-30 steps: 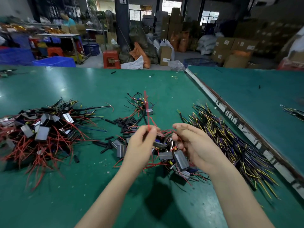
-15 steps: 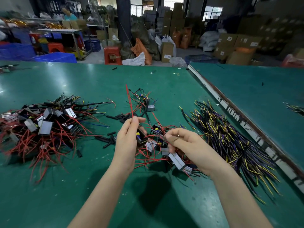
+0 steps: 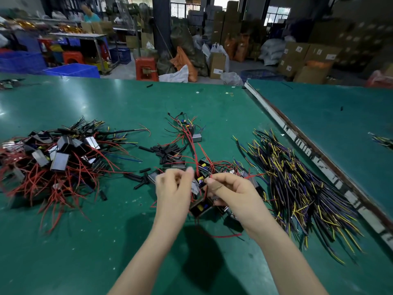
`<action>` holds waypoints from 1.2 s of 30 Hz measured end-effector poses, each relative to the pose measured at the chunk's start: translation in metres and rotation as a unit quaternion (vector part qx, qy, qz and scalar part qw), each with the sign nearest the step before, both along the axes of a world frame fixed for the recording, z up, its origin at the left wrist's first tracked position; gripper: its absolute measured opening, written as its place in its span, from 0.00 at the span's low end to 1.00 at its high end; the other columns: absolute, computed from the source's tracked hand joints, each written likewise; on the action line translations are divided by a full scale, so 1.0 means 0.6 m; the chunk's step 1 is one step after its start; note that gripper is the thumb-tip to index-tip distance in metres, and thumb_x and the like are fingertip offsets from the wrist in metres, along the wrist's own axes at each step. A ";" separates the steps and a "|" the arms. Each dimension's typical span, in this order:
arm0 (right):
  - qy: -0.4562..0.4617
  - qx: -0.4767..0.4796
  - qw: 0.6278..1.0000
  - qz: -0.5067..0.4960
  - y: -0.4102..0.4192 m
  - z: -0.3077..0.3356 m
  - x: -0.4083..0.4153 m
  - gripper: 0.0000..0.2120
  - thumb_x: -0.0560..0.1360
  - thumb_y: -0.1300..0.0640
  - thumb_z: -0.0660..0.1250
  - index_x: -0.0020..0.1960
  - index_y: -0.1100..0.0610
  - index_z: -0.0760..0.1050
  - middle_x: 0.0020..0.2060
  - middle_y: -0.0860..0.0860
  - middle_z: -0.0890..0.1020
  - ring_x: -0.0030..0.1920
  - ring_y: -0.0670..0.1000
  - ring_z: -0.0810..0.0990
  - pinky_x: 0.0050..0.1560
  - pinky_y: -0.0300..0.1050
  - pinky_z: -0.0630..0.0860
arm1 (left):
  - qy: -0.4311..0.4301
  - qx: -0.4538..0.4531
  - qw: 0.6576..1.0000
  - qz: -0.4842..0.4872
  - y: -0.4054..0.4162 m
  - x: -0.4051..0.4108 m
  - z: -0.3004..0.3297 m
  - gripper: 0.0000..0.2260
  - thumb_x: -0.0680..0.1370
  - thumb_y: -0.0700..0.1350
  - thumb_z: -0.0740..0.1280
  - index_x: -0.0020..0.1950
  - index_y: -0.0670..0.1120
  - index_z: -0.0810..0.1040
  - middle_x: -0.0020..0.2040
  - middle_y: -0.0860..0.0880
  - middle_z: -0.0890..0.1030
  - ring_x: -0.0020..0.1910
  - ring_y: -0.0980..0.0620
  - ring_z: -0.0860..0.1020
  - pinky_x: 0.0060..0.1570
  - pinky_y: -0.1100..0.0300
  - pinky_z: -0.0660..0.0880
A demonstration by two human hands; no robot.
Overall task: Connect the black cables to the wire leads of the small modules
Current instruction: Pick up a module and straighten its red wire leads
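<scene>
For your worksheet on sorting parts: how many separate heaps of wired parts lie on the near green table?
3: a module pile at left, a small cluster in the middle by the hands, and a cable heap at right. Loose pieces may hide under the hands.

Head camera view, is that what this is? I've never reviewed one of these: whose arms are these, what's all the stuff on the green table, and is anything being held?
Yes. The camera sits on a person's head, looking down at their own bare hands; there is no robot. The left hand is blurred, its fingers curled near a red wire lead, but whether it grips anything is unclear. The right hand pinches a red lead at its fingertips. Between them lie small black modules. On the green table, the left pile of modules with red wires and the right pile of black cables lie untouched.
</scene>
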State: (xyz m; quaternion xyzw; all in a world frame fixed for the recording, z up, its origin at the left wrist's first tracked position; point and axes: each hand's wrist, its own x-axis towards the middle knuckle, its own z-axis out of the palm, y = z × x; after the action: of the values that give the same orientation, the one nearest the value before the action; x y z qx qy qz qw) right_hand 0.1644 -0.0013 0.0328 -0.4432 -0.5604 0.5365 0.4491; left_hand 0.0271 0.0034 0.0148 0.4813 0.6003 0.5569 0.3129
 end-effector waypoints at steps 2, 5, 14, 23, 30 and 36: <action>0.011 0.018 1.000 -0.008 -0.002 -0.002 -0.003 0.03 0.75 0.57 0.68 0.44 0.53 0.80 0.33 0.46 0.82 0.36 0.42 0.78 0.36 0.34 0.74 | 0.070 0.021 0.993 -0.088 -0.012 0.002 -0.004 0.11 0.78 0.52 0.64 0.38 0.50 0.77 0.39 0.48 0.72 0.50 0.42 0.73 0.56 0.47 0.69; -0.028 0.061 0.998 0.002 -0.004 -0.001 -0.004 0.05 0.76 0.59 0.67 0.44 0.52 0.80 0.34 0.47 0.83 0.36 0.42 0.79 0.38 0.34 0.75 | 0.040 0.017 0.993 -0.110 -0.029 0.011 -0.006 0.06 0.76 0.51 0.67 0.47 0.51 0.82 0.48 0.50 0.80 0.54 0.53 0.75 0.59 0.53 0.71; -0.202 0.152 0.967 -0.028 -0.024 -0.012 -0.008 0.06 0.76 0.55 0.68 0.41 0.49 0.78 0.34 0.48 0.82 0.33 0.44 0.75 0.38 0.42 0.74 | -0.230 -0.005 0.968 -0.098 -0.058 0.005 0.001 0.03 0.72 0.38 0.71 0.44 0.41 0.84 0.41 0.46 0.85 0.38 0.59 0.80 0.38 0.71 0.73; 0.149 0.008 0.976 -0.156 -0.052 -0.031 -0.057 0.06 0.77 0.60 0.64 0.43 0.57 0.78 0.34 0.49 0.83 0.38 0.45 0.81 0.33 0.37 0.77 | -0.287 0.001 0.958 -0.010 -0.073 -0.030 -0.015 0.13 0.72 0.48 0.67 0.49 0.40 0.81 0.48 0.43 0.84 0.46 0.53 0.78 0.52 0.61 0.73; 0.303 -0.134 0.928 -0.170 -0.074 -0.035 -0.079 0.06 0.76 0.64 0.65 0.41 0.59 0.78 0.33 0.52 0.82 0.32 0.46 0.80 0.26 0.34 0.74 | -0.130 0.044 0.991 -0.003 -0.095 -0.037 -0.029 0.11 0.69 0.58 0.67 0.42 0.53 0.81 0.47 0.56 0.80 0.49 0.60 0.76 0.51 0.70 0.69; 0.174 -0.074 0.965 -0.182 -0.084 -0.061 -0.092 0.06 0.77 0.61 0.66 0.42 0.57 0.79 0.33 0.49 0.82 0.35 0.45 0.80 0.29 0.36 0.74 | 0.271 0.183 0.945 0.019 -0.097 -0.045 -0.072 0.08 0.73 0.56 0.66 0.43 0.54 0.83 0.55 0.56 0.75 0.56 0.54 0.68 0.55 0.61 0.62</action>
State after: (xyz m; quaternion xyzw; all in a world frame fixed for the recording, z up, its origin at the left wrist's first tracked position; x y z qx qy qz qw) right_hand 0.1095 -0.0518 -0.0035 -0.4699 -0.3421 0.5546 0.5955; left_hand -0.0002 -0.0546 -0.0284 0.6516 0.5588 0.5118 0.0344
